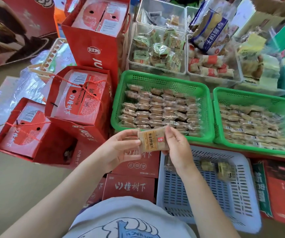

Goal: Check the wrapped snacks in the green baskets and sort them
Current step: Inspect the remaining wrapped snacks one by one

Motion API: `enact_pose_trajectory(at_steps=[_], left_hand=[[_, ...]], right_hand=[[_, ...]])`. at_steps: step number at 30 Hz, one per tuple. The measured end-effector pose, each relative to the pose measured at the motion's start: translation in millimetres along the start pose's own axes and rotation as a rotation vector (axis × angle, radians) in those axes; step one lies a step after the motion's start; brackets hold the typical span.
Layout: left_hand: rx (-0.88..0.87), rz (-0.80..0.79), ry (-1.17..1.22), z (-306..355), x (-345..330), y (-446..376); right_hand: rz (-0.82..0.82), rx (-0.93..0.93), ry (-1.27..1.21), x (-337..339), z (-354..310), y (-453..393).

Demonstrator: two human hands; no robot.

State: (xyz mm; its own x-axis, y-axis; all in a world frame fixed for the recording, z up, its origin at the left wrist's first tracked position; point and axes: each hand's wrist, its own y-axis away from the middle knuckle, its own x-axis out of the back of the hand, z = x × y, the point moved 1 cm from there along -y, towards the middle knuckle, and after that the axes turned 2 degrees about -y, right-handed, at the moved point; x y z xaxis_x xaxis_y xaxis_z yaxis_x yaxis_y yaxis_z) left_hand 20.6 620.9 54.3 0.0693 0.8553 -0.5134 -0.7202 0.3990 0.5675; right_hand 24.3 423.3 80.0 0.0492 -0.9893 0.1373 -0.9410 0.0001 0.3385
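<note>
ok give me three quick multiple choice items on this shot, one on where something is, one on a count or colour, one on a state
1. Where is the pale blue basket?
A. nearer the person than the green baskets
B. stacked on the red bags
C. behind the clear bins

2. How many green baskets hold snacks?
A. one
B. two
C. four

3. How is the wrapped snack held?
A. lying in a basket
B. in one hand only
C. pinched between both hands

Answers:
1. A, it sits below the left green basket and right green basket, by the person's lap.
2. B, two stand side by side.
3. C, left hand and right hand grip opposite edges.
</note>
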Motion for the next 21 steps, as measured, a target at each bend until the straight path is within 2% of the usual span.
enact_pose_trajectory(at_steps=[7,13,18,21], left_hand=[[-0.028,0.047,0.052,-11.8,1.3,6.8],[-0.115,0.106,-0.047,-6.0,-3.7,18.7],[-0.214,0.127,-0.118,5.5,-12.1,29.0],[-0.233,0.119,-0.143,8.1,-15.5,34.1]], right_hand=[[-0.021,0.081,0.131,3.8,3.5,11.2],[-0.003,0.137,0.188,4.7,-0.3,15.5],[-0.036,-0.005,-0.14,4.0,-6.6,16.7],[-0.088,-0.007,-0.167,7.7,-11.2,21.3]])
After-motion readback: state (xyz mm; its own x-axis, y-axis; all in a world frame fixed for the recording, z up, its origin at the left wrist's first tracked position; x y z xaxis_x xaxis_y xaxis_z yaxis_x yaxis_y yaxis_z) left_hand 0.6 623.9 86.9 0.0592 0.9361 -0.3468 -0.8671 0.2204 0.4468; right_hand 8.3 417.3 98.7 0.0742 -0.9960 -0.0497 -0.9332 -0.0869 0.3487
